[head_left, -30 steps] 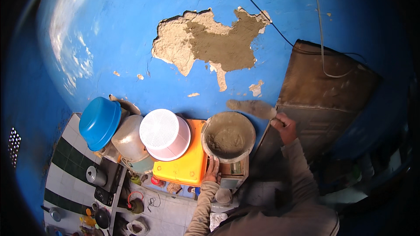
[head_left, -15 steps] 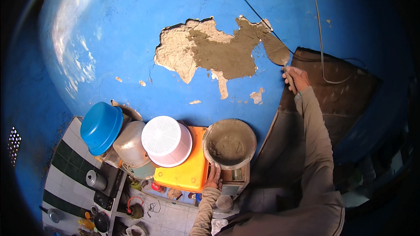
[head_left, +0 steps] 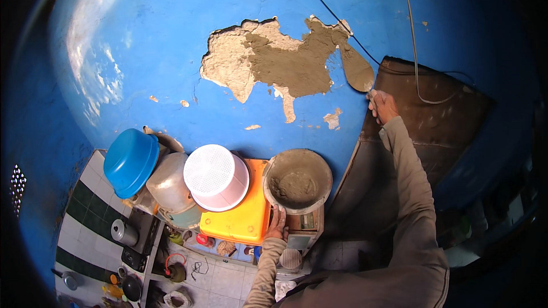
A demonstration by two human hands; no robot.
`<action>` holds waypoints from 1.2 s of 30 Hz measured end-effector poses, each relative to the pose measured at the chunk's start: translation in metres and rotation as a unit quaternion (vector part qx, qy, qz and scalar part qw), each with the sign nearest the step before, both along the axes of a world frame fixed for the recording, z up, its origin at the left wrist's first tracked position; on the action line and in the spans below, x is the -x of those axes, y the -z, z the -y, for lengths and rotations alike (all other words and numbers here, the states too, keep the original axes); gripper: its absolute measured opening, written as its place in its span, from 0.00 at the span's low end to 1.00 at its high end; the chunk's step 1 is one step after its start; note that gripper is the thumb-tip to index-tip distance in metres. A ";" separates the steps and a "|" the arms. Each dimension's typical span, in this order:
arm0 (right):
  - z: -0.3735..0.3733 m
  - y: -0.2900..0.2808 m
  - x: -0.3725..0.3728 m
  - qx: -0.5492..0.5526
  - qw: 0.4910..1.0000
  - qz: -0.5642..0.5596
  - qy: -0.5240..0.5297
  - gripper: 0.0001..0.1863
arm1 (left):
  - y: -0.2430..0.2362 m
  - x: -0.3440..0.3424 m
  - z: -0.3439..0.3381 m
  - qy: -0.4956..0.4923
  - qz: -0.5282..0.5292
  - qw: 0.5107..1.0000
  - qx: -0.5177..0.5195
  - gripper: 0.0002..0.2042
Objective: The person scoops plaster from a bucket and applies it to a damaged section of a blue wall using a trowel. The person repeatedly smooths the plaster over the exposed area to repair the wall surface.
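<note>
While the right hand point(head_left: 383, 106) curls around the handle of a trowel point(head_left: 358, 71), the blade points far and slightly left, its tip at the right edge of a patch of grey-brown mortar point(head_left: 291, 65) on the blue wall point(head_left: 165, 51). The mortar covers the middle and right of a ragged broken area; pale bare plaster point(head_left: 224, 61) shows at its left. A dark cable point(head_left: 321, 2) slants past the patch on the right, close to the trowel's tip.

Well apart from the right hand, on the near side, the left hand point(head_left: 277, 225) touches the near side of a round bowl point(head_left: 328, 174), its fingers extended and close together; its thumb is hard to make out, so I cannot tell whether it pinches the rim. Wet mortar lies inside the bowl.

Just left of the bowl is a yellow container point(head_left: 237, 225), with an upturned white strainer point(head_left: 208, 174) on it. Farther left are a cloudy tub point(head_left: 169, 182) and a tilted blue basin point(head_left: 130, 157). A large brown panel point(head_left: 425, 102) leans at the right, beyond the right hand and its sleeve.
</note>
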State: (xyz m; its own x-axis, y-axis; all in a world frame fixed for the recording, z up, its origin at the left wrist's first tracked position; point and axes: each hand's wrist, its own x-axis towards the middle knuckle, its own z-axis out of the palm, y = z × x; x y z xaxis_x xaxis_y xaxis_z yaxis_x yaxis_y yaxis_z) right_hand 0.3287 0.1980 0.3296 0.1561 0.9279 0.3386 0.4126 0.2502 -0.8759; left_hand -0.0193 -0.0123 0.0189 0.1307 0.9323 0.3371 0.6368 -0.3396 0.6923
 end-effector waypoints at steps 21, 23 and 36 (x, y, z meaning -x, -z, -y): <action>0.079 0.116 0.033 -0.057 0.992 0.095 0.059 0.17 | -0.006 -0.001 -0.001 0.022 0.022 0.999 0.029 0.37; 0.068 0.075 0.032 -0.136 0.983 0.102 0.074 0.19 | -0.007 0.003 0.001 0.020 0.001 1.000 0.004 0.37; 0.078 -0.115 0.003 -0.245 0.819 0.479 0.199 0.13 | -0.010 0.001 -0.001 0.027 0.096 0.993 0.059 0.38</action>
State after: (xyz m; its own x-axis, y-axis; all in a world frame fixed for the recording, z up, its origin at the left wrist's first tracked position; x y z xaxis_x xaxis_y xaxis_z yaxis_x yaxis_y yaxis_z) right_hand 0.3257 0.1202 0.4449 -0.1415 0.5846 0.7989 0.9862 0.1537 0.0622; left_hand -0.0199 -0.0118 0.0289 0.1249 0.9604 0.2491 0.4722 -0.2784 0.8364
